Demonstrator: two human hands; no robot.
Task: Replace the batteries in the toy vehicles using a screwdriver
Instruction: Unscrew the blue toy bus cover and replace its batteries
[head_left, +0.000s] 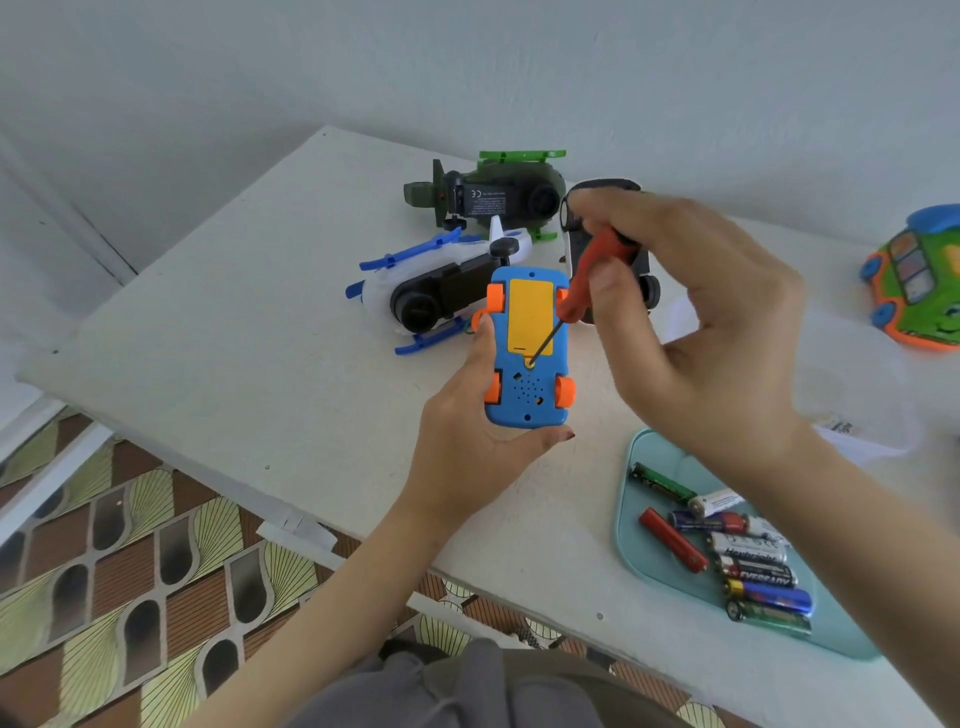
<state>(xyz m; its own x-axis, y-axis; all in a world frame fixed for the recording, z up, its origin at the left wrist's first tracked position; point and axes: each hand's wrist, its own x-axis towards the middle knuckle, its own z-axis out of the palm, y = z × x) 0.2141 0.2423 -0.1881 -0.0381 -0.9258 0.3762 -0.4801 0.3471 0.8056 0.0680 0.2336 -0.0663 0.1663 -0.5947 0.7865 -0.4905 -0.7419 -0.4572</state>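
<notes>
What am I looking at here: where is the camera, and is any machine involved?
No machine is involved: a person works with bare hands. The single picture comes from a wide-angle camera worn on the head, looking forward and down.

The left hand holds a blue toy car underside up, showing its yellow battery cover. The right hand pinches a red screwdriver, its tip at the screw just below that cover.

On the white table lie a green toy helicopter, a blue and white toy helicopter, a black and white toy partly hidden behind the right hand, and a green and orange toy. A pale tray holds loose batteries.
</notes>
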